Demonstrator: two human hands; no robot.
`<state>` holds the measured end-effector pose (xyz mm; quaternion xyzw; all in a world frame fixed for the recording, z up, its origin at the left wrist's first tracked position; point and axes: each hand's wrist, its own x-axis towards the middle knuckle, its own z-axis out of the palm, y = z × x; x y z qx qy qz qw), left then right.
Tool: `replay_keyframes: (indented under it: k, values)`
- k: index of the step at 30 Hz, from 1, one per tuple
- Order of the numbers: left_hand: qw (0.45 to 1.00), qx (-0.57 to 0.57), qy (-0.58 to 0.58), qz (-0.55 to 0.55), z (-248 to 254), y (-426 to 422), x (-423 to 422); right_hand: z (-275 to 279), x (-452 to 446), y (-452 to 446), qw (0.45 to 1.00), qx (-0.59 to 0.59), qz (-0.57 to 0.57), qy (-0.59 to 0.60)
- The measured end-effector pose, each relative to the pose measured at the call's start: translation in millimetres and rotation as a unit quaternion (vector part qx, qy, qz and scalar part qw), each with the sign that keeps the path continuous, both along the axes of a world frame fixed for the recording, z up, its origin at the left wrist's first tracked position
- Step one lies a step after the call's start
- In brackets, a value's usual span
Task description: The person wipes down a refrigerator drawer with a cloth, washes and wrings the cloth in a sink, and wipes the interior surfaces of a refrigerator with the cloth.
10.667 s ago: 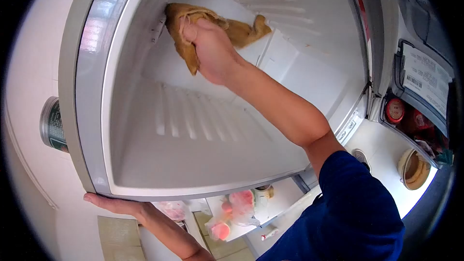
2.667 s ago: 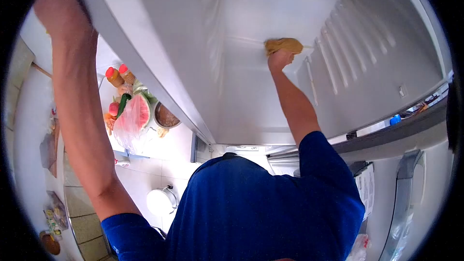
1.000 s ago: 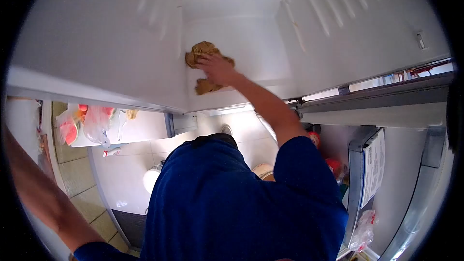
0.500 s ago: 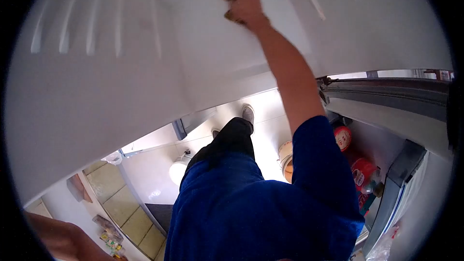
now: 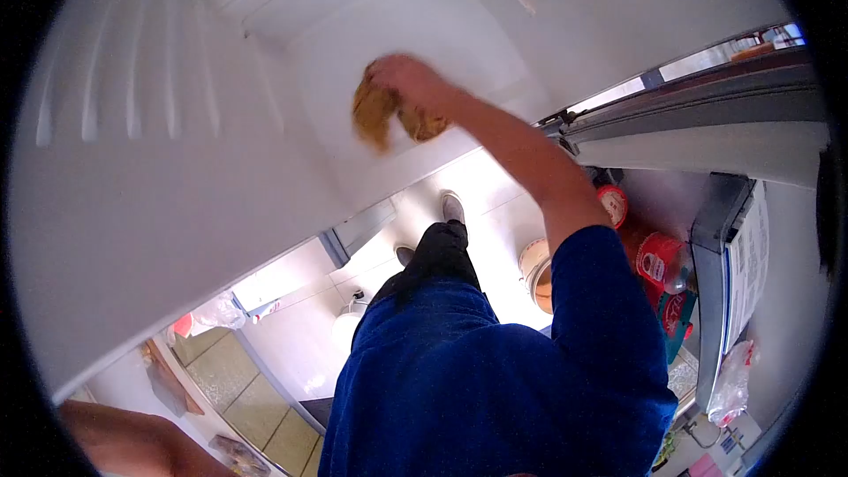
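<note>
My right hand (image 5: 411,84) is closed around a yellow-brown cloth (image 5: 374,115), slightly smeared by motion. The cloth hangs in folds below the fingers, near the smooth white bottom of what looks like a fridge interior (image 5: 318,79). Ribbed shelf supports (image 5: 132,79) run along its left wall. Of my left side only part of the arm (image 5: 132,442) shows at the lower left edge; the hand itself is out of the picture.
A door with a dark seal (image 5: 698,115) stands open at the right. Below it are red containers (image 5: 658,256) and a plastic bottle (image 5: 678,276). A round bucket-like container (image 5: 537,269) stands on the pale floor, and a clear plastic bag (image 5: 733,384) hangs lower right.
My right hand has moved with the cloth toward me and left, from the back of the white compartment to nearer its front edge. The whole view has tilted and shifted a little.
</note>
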<state>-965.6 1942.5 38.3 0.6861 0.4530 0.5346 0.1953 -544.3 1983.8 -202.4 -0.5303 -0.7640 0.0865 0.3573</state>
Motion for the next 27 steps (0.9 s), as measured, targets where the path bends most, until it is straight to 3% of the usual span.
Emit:
replay_keyframes:
  k: [1,2,3,5,6,9,13,19,21,23,25,27]
  values:
    - [1.0,-0.004,0.002,-0.004,-0.6,0.8,-1.8,-4.5,31.1,11.6,0.993,0.032,-0.09,-0.075]
    - [1.0,-0.006,0.004,-0.007,-0.1,1.1,-2.8,17.8,57.7,13.6,0.961,-0.023,-0.192,-0.196]
    - [1.0,-0.009,0.007,-0.01,-0.2,2.5,-3.9,-0.1,89.6,25.8,0.917,-0.016,-0.291,-0.271]
    - [1.0,-0.015,0.01,-0.014,1.0,3.8,-7.8,11.8,117.6,6.8,0.835,-0.078,-0.364,-0.405]
    - [1.0,-0.018,0.01,-0.018,1.5,4.8,-9.9,24.7,112.8,-4.4,0.867,-0.129,-0.378,-0.298]
    - [0.999,-0.018,0.006,-0.037,6.0,11.3,-12.6,18.4,78.1,-34.0,0.817,-0.188,-0.463,-0.287]
    - [0.998,-0.015,0.0,-0.061,18.9,17.8,-18.7,22.2,2.1,-96.5,0.804,-0.171,-0.522,-0.229]
    - [0.996,0.008,-0.023,-0.09,39.2,23.5,-23.2,55.6,-133.1,-112.8,0.861,-0.211,-0.437,-0.155]
    - [0.995,0.015,-0.031,-0.097,47.9,24.5,-24.7,43.0,-164.2,-102.1,0.901,-0.146,-0.39,-0.121]
    - [0.994,0.023,-0.039,-0.098,56.7,24.8,-25.7,38.9,-186.3,-102.2,0.944,-0.148,-0.27,-0.116]
    - [0.993,0.032,-0.051,-0.101,66.2,26.6,-27.9,18.0,-204.5,-101.2,0.974,-0.074,-0.196,-0.089]
    - [0.992,0.043,-0.061,-0.102,77.5,27.0,-29.4,21.1,-192.4,-102.8,0.981,-0.104,-0.157,-0.049]
